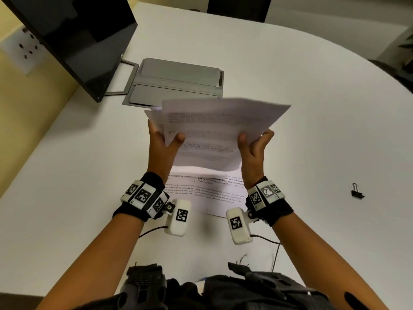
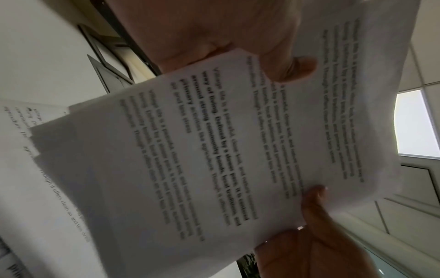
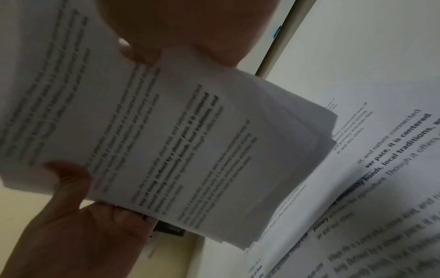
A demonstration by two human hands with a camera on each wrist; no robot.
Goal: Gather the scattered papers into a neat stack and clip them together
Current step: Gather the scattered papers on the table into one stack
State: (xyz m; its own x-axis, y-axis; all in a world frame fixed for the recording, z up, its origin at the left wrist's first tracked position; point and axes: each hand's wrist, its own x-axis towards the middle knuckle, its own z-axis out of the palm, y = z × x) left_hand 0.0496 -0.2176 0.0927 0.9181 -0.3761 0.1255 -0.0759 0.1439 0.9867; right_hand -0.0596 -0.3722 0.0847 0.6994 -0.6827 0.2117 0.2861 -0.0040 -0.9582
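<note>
A bundle of printed white papers (image 1: pixel 212 133) is held up above the table, tilted, its sheets not aligned at the left edge. My left hand (image 1: pixel 164 139) grips its left side, thumb on the front. My right hand (image 1: pixel 253 144) grips the right side, thumb on the front. The same bundle (image 2: pixel 214 150) fills the left wrist view, and the bundle (image 3: pixel 166 141) fills the right wrist view. More printed sheets (image 1: pixel 214 193) lie flat on the table under the hands. A black binder clip (image 1: pixel 357 191) lies on the table to the right, apart from both hands.
A grey folded keyboard case (image 1: pixel 176 81) lies behind the papers on the white table (image 1: pixel 312 108). A dark monitor (image 1: pixel 73 39) stands at the back left. A chair back (image 1: pixel 237 6) is at the far edge.
</note>
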